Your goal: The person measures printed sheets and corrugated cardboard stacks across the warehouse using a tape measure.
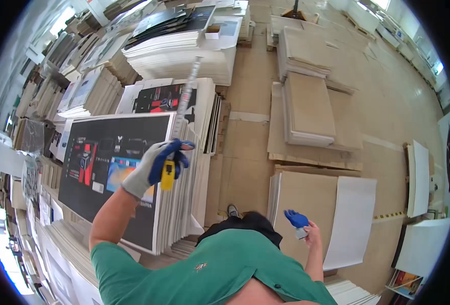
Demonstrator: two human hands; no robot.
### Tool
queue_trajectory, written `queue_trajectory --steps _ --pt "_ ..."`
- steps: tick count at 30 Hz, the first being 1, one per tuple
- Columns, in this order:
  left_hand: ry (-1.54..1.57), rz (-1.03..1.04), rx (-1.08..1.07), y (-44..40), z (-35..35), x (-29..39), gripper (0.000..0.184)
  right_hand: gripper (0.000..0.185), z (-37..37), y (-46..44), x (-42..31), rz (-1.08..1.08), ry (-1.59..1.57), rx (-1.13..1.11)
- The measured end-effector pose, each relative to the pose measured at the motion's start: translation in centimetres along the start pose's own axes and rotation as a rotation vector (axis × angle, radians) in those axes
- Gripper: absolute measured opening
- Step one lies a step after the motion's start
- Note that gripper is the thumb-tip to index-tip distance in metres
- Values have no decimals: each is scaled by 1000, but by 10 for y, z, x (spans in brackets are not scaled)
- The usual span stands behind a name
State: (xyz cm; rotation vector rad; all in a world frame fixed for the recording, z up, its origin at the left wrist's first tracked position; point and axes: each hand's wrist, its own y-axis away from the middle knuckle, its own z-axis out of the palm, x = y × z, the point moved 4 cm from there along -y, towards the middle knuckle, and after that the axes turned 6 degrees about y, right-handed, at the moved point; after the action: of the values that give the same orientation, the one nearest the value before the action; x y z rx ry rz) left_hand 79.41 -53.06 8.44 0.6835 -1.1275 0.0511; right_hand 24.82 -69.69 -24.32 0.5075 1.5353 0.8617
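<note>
My left hand [156, 165], in a grey and blue work glove, is closed around a yellow tape measure [168, 175]. The measure's pale blade [185, 96] stretches away from the hand toward the back. Just below that hand lies a stack of large printed black boards [103, 147] with white edges. Out to the other side, my right hand [312, 235] is bare and grips a blue and grey work glove [297, 219] by its cuff. It hovers over a pile of brown cardboard sheets [306, 203].
More printed sheets [158, 99] lie behind the black boards, with a tall white stack [184, 56] beyond. Brown cardboard piles [309, 107] line the right of the tiled aisle [245, 137]. A white sheet [354, 218] covers part of the nearest pile. Pallets stand farther right.
</note>
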Motion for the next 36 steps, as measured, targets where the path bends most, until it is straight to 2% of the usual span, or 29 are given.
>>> queue_trajectory --steps 1,3,6,9,10,13,14,16,19,21,24,26,28,30,31,33,36 --pt "54 -32 -62 -30 -1 4 35 56 -1 -17 -6 11 5 -3" --pt "53 -77 -76 -86 -2 11 36 50 -10 -45 -9 66 2 143" --pt "48 -102 -120 -181 -10 33 39 45 23 -114 -53 86 17 243" --pt "180 -126 -169 -264 -11 41 38 42 41 -164 -98 130 71 342" --pt "190 -123 -178 -298 -11 43 38 39 54 -197 -125 72 105 343" --pt "448 -202 -34 -380 -31 21 32 27 117 -279 -216 -157 43 242" --pt "443 -215 -39 -402 -33 12 32 22 151 -281 -267 -98 97 183" --pt "399 -115 150 -458 -41 14 36 18 222 -295 -367 -68 149 119" --pt "343 -62 174 -539 -53 36 35 16 292 -348 -484 -184 154 69" --pt "318 -69 211 -591 -65 45 34 16 343 -379 -562 -324 55 -43" --pt "189 30 203 -683 -86 96 32 15 408 -415 -654 -361 -7 -105" --pt "156 13 210 -747 -101 142 32 15 442 -440 -707 -372 -130 -102" --pt "133 0 262 -811 -102 176 31 15 461 -472 -769 -388 -159 -106" --pt "168 -19 189 -887 -108 204 30 16 470 -509 -806 -378 -163 -31" --pt "40 -11 181 -922 -107 231 30 16 479 -529 -819 -358 -182 9" --pt "-134 -26 166 -986 -113 280 30 18 490 -569 -854 -297 -241 -56" --pt "-196 116 126 -1097 -102 355 29 20 493 -638 -913 -269 -288 -121"
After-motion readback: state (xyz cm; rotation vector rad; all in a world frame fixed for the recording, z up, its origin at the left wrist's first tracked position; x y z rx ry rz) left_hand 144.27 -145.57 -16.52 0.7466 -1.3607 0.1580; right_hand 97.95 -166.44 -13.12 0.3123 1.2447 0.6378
